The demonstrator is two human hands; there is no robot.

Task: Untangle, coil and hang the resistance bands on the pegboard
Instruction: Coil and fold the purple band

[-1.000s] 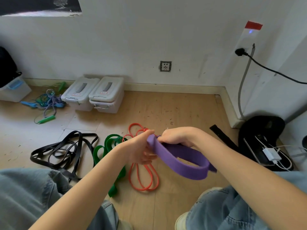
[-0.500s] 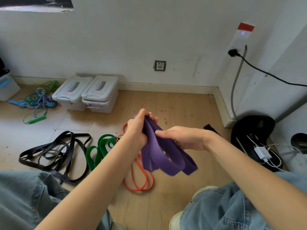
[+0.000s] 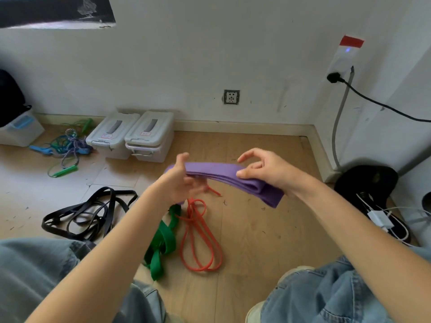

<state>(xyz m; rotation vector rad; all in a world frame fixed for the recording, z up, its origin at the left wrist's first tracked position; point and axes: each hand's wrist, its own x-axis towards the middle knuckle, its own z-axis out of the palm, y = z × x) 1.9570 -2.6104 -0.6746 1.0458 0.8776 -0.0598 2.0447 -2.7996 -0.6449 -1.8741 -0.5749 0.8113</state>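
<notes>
From the head view, I hold the purple band (image 3: 229,177) folded in flat layers above the floor (image 3: 256,229). My left hand (image 3: 180,181) has its grip clamped on one end, thumb on top. My right hand (image 3: 264,170) pinches the other end, upper fingers loose. I judge this the coiling step; next I must fold it tighter. The green band (image 3: 163,243), orange band (image 3: 200,236) and black bands (image 3: 86,213) wait on the floor. Two lidded boxes (image 3: 133,136) stand closed; their contents are hidden.
</notes>
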